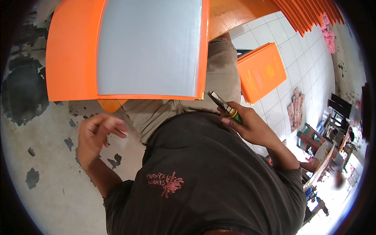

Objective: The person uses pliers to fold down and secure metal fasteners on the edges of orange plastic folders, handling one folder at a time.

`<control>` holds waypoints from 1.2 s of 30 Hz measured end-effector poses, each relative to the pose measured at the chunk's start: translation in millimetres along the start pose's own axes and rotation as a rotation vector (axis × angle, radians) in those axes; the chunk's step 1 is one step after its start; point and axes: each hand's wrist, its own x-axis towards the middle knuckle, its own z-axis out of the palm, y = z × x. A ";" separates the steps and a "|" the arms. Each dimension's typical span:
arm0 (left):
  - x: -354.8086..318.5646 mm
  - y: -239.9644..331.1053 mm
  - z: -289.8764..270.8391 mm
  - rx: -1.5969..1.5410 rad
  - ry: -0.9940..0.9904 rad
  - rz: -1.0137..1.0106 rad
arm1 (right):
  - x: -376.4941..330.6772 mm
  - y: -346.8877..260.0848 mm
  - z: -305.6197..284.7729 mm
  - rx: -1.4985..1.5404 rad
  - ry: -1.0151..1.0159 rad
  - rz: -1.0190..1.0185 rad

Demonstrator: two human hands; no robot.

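An open orange folder [72, 51] with a clear plastic sleeve [149, 47] lies over my lap and the table edge. A small gold-coloured metal corner [202, 96] sits on its near right corner. Just right of that corner, my right hand [246, 121] is closed round pliers [223, 103] with green handles and metal jaws; the jaws point up and left, apart from the folder. My left hand [100, 135] hangs in the air below the folder's near left edge. Its fingers are loosely curled and apart, slightly blurred, with nothing clearly visible in them.
A stack of orange folders [262, 72] lies to the right of my knee. More orange folders [313, 13] stand on the wooden table [239, 15] at the far right. Further right are patterned pieces [296, 109] on the tiled floor and another person [323, 154] near some furniture.
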 end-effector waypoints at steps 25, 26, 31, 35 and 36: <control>84.6 -5.2 186.6 -0.613 -0.192 0.266 | -7.9 -26.0 22.8 -0.121 0.087 0.008; 84.4 -4.6 187.9 -0.625 -0.182 0.262 | -7.8 -27.6 22.3 -0.124 0.076 0.029; 84.8 -9.5 192.3 -0.686 -0.166 0.262 | -7.7 -25.4 24.4 -0.136 0.096 -0.010; 82.9 -3.9 195.0 -0.648 -0.119 0.254 | -6.3 -22.1 27.6 -0.141 0.123 -0.030; 82.6 -3.3 195.9 -0.649 -0.111 0.257 | -6.5 -22.4 27.5 -0.151 0.121 -0.021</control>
